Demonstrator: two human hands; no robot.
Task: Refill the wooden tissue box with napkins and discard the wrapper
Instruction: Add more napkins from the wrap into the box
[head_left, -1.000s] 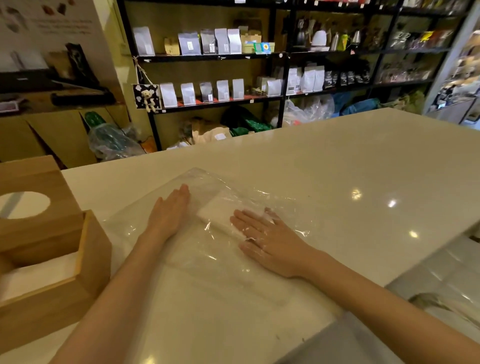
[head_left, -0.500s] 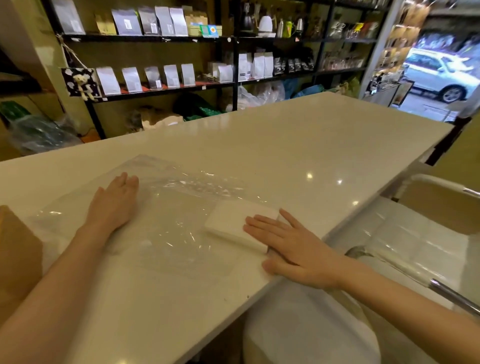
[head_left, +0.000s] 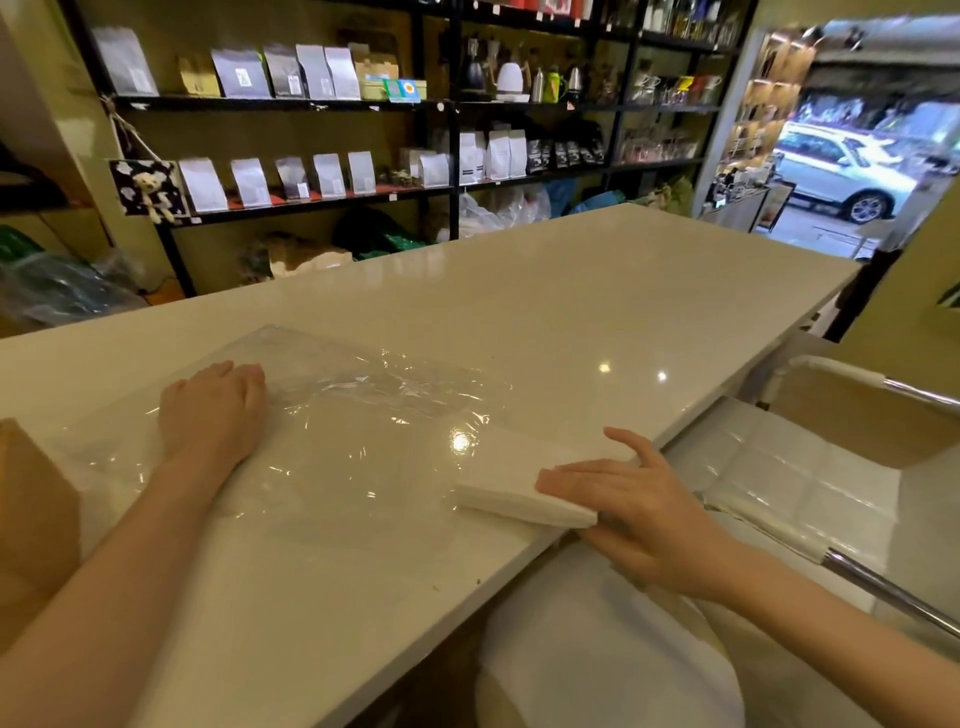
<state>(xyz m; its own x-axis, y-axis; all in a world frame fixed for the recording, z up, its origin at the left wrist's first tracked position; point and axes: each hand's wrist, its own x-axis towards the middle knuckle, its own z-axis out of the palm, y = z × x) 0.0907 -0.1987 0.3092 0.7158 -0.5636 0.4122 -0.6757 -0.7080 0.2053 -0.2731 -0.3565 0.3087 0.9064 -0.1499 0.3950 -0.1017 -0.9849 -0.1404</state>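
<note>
Nearest: right hand (head_left: 639, 512) at the near edge of the glossy white stone table (head_left: 597, 291), flat and mostly open, fingers (head_left: 571, 475) spread over the top of a thin white stack of paper napkins (head_left: 519, 491), thumb looks tucked under the stack's end past the table edge, so a loose pinch rather than a closed grip. Vs 1 s ago, that stack was inside the plastic w/ the hand pressing through it; half a sec ago it was partway out; now it's fully clear of the wrapper's open end and hanging at the edge. Means: last napkins are out, wrapper's empty, ready for the bin once these go in the box.

Left hand (head_left: 213, 410) lies palm-down, fingers curled a bit, pinning the clear crinkled plastic wrapper (head_left: 337, 415) flat on the table; holds nothing closed. It hasn't shifted much.

Light-brown wooden tissue box (head_left: 31, 514): only a corner shows at far left now, the view having swung right, so contents can't be checked. Napkins are well apart from it, across the wrapper.

White padded chair w/ chrome arm (head_left: 810, 467) sits right of the table.

Far: black metal shelves (head_left: 452, 104) w/ pale pouches, kettles, a small teddy on a dark card (head_left: 150, 189). Labels too small/blurred; no readable writing or brand. White car (head_left: 841, 171) outside the doorway.
</note>
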